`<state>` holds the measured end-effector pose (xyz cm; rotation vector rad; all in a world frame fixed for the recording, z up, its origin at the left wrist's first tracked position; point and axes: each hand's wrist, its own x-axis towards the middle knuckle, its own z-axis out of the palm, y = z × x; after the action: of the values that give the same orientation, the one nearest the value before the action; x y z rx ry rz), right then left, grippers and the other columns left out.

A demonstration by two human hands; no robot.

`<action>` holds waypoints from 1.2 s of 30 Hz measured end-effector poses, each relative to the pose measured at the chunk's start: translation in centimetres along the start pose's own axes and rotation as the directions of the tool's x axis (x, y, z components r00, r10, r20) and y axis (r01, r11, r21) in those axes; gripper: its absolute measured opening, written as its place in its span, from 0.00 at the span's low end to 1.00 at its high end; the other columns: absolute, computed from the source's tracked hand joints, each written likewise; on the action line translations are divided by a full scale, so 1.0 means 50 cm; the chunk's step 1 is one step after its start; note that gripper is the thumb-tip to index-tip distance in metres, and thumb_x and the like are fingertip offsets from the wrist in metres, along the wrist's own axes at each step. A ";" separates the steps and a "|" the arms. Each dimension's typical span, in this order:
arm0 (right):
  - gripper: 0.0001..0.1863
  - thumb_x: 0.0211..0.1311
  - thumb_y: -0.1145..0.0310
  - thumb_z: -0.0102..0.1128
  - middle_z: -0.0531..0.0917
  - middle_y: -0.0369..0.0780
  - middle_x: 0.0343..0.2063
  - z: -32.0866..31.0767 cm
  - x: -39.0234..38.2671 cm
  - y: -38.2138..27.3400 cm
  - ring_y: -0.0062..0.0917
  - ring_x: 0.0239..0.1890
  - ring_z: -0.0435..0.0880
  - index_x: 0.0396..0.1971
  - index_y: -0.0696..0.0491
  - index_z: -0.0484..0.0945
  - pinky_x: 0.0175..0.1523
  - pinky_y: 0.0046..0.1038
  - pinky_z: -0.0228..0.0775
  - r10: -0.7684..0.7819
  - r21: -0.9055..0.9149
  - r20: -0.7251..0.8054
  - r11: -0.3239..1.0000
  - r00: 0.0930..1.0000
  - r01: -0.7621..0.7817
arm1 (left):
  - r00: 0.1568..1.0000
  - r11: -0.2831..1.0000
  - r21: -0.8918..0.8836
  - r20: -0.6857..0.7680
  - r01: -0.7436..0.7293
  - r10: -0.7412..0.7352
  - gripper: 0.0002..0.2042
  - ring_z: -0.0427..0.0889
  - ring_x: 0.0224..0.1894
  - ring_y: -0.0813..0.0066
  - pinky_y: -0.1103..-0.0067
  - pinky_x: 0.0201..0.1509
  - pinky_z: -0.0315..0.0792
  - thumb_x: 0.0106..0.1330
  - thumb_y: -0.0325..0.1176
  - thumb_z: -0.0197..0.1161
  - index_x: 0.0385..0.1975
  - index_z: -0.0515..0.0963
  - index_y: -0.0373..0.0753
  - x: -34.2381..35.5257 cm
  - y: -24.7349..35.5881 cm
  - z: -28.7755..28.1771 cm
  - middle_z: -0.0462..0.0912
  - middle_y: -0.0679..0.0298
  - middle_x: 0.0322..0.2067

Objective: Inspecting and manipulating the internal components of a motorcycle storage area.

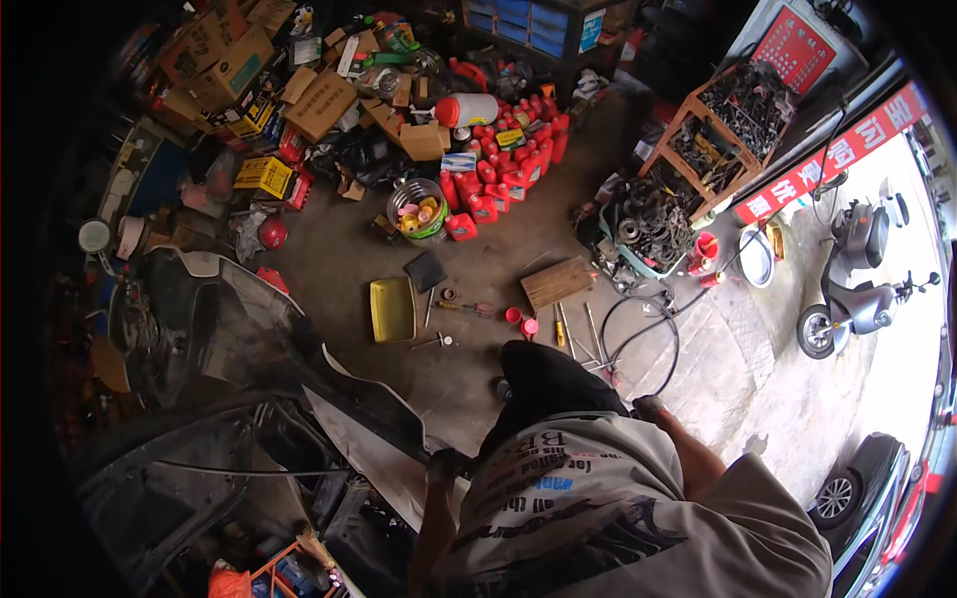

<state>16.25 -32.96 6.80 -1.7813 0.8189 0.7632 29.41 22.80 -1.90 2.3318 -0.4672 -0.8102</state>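
Note:
My left hand point(444, 464) is dark, gloved or grimy, beside the lower end of a long pale vehicle panel point(361, 452); whether it grips that panel I cannot tell. My right hand point(649, 405), also dark, is out past my hip with fingers curled; what it holds, if anything, is unclear. Dark scooter body parts point(199, 329) lie at the left. On the floor beyond my feet are a yellow tray point(393, 309), a wooden board point(553, 282), red cups point(513, 315), scattered tools point(560, 333) and a looped black hose point(676, 359).
Cartons point(319, 105) and several red jugs point(483, 207) are piled at the back. A metal rack point(703, 140) and bins of greasy parts point(643, 229) stand right of them. A scooter point(857, 309) and a car point(847, 493) are at the bright doorway on the right.

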 end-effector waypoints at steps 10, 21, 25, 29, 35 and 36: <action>0.11 0.51 0.65 0.41 0.75 0.39 0.18 -0.106 -0.013 0.009 0.25 0.17 0.72 0.22 0.55 0.72 0.20 0.27 0.61 0.446 0.528 -0.112 0.784 0.888 -0.327 | 0.887 0.720 -0.529 0.172 0.450 -0.428 0.08 0.72 0.26 0.67 0.72 0.29 0.65 0.54 0.33 0.45 0.18 0.69 0.38 0.066 0.180 -0.027 0.72 0.57 0.21; 0.10 0.51 0.63 0.44 0.77 0.37 0.22 -0.345 0.095 0.051 0.24 0.19 0.73 0.27 0.52 0.72 0.23 0.29 0.62 0.548 0.548 -0.050 0.714 0.835 -0.435 | 0.666 0.354 -0.668 0.288 0.655 -0.689 0.10 0.65 0.11 0.80 0.79 0.14 0.59 0.53 0.33 0.47 0.12 0.67 0.44 0.224 0.405 -0.012 0.66 0.68 0.10; 0.10 0.51 0.62 0.45 0.77 0.37 0.22 -0.457 0.188 0.054 0.24 0.19 0.73 0.29 0.51 0.71 0.23 0.28 0.63 0.498 0.579 -0.016 0.712 0.867 -0.398 | 0.808 0.579 -0.653 0.088 0.489 -0.583 0.07 0.72 0.20 0.80 0.81 0.22 0.65 0.56 0.37 0.51 0.27 0.72 0.41 0.332 0.548 -0.012 0.73 0.68 0.20; 0.08 0.51 0.63 0.45 0.76 0.37 0.20 -0.552 0.286 0.006 0.23 0.19 0.73 0.23 0.50 0.69 0.21 0.26 0.62 0.450 0.534 -0.018 0.759 0.893 -0.372 | 0.835 0.634 -0.614 0.075 0.469 -0.545 0.13 0.74 0.26 0.80 0.81 0.29 0.68 0.58 0.39 0.52 0.38 0.72 0.39 0.459 0.743 -0.065 0.76 0.67 0.27; 0.08 0.50 0.64 0.45 0.75 0.37 0.19 -0.641 0.403 -0.109 0.23 0.18 0.72 0.26 0.52 0.70 0.21 0.26 0.61 0.245 0.338 0.058 0.907 0.968 -0.250 | 0.893 0.742 -0.616 -0.134 0.265 -0.430 0.15 0.76 0.29 0.77 0.80 0.30 0.69 0.58 0.41 0.51 0.40 0.71 0.37 0.498 0.856 -0.099 0.77 0.64 0.29; 0.09 0.50 0.64 0.45 0.75 0.37 0.20 -0.646 0.417 -0.123 0.23 0.18 0.72 0.28 0.51 0.70 0.21 0.26 0.62 0.288 0.475 0.073 0.832 0.955 -0.287 | 0.874 0.725 -0.618 -0.122 0.304 -0.471 0.14 0.75 0.27 0.77 0.80 0.29 0.68 0.57 0.39 0.50 0.37 0.72 0.37 0.488 0.841 -0.088 0.77 0.63 0.28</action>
<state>37.29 -65.52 3.32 -1.2241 1.1843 0.6729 45.41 -18.89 17.82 1.9136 0.3833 -0.6744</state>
